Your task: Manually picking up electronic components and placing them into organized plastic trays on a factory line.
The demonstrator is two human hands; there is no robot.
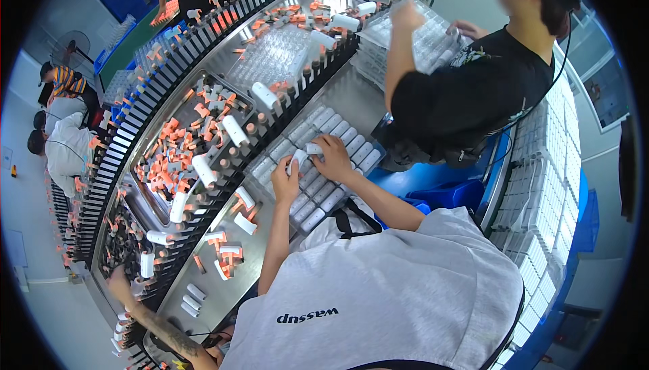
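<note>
Both of my hands are over a clear plastic tray [302, 227] filled with rows of white oblong plastic casings [329, 198]. My left hand [285, 179] is closed round one white casing [298, 158], held tilted above the tray's left part. Close beside it, my right hand [332, 159] has its fingers bent round another white casing [314, 148] and lies low over the rows. Whether that casing is lifted or still seated in the tray, I cannot tell.
A curved conveyor [233, 156] with upright pegs carries white casings at left. Beyond it, a metal tray [145, 198] holds orange and grey parts. Orange-and-white pieces [230, 252] lie on the steel table. A co-worker [466, 89] handles stacked clear trays [372, 51] at right; another's arm [159, 326] reaches in lower left.
</note>
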